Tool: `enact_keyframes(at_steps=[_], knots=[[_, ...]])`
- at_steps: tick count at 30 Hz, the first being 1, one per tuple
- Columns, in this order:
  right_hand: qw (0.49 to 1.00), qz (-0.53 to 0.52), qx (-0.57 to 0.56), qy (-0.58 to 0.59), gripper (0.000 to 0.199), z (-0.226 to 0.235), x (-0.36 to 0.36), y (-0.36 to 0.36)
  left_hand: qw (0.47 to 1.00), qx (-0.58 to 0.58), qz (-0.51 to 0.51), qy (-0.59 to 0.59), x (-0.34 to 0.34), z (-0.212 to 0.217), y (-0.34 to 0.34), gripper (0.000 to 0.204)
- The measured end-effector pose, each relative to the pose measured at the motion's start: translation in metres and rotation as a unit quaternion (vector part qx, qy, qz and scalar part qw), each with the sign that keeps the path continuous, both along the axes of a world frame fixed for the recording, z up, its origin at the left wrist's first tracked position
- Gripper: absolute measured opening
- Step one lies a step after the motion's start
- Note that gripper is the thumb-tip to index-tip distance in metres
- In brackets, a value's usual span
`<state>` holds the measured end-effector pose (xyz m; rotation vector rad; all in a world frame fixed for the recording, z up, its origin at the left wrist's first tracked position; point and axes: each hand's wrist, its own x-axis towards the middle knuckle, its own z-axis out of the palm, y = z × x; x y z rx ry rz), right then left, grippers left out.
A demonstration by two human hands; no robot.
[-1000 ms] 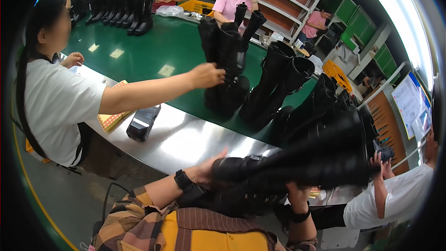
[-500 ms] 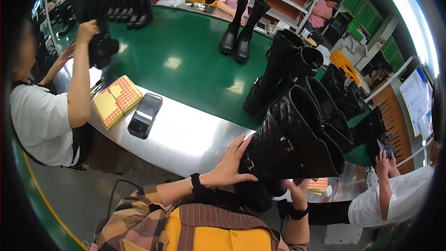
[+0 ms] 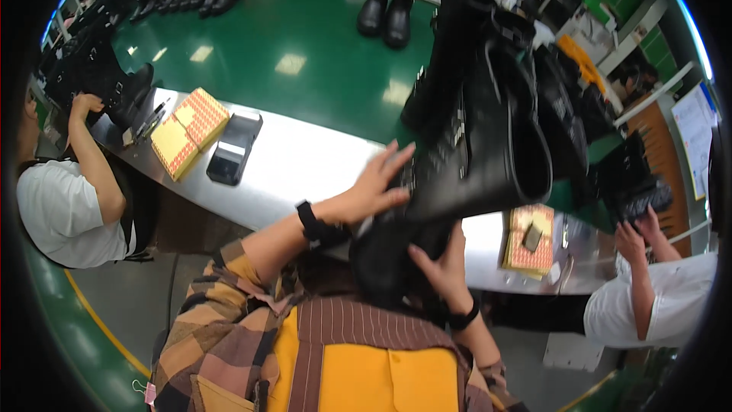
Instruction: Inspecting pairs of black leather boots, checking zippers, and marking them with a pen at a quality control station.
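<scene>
A tall black boot (image 3: 476, 172) is tilted in front of me, with its wide shaft opening to the right and its rounded toe down by my apron. Buckles or lacing run along the side that faces my left hand. My left hand (image 3: 370, 189) lies against this side with spread fingers. On the lower right, my right hand (image 3: 444, 268) holds the foot part, thumb toward the toe and fingers partly hidden behind the boot. More black boots (image 3: 457, 53) stand just beyond on the green table (image 3: 305, 99).
Left on the metal edge (image 3: 297, 175) lie a banded stack of yellow-and-red cards (image 3: 189, 133) and a dark phone (image 3: 235, 149). Another card stack (image 3: 528, 248) sits right. Co-workers on both sides handle boots. A boot pair (image 3: 385, 19) stands at the far side.
The boot in my hands has turned from its quilted, buckled side to a smoother one, and its toe has swung left. The left co-worker has lowered a boot. My view has tilted down.
</scene>
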<state>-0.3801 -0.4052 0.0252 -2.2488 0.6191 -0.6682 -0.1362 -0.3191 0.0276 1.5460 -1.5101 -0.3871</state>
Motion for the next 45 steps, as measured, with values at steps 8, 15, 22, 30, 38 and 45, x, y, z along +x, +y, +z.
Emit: enact_keyframes(at_steps=[8, 15, 22, 30, 38, 45], knots=[[0.992, -0.043, 0.105, -0.050, 0.107, -0.011, 0.008, 0.006, 0.983, 0.034, 0.056, 0.174, -0.044, 0.007, 0.075, 0.071], [0.989, -0.035, 0.137, -0.044, 0.099, -0.005, -0.014, 0.034, 0.993, 0.047, 0.081, 0.071, -0.081, -0.002, 0.088, 0.112], [0.985, -0.005, 0.154, -0.074, 0.088, -0.006, -0.025, 0.037, 0.995, 0.067, 0.049, 0.064, -0.057, 0.003, 0.092, 0.111], [0.977, 0.155, 0.137, -0.054, 0.072, 0.018, -0.029, 0.041, 0.982, -0.041, 0.164, 0.081, -0.065, 0.052, 0.071, 0.142], [0.960, 0.175, 0.212, -0.049, 0.043, 0.005, -0.034, 0.008, 0.956, -0.001, 0.276, 0.100, -0.068, 0.043, 0.036, 0.114], [0.975, 0.083, 0.191, -0.073, 0.021, -0.012, -0.035, -0.008, 0.963, 0.030, 0.260, 0.066, -0.078, 0.032, 0.033, 0.103]])
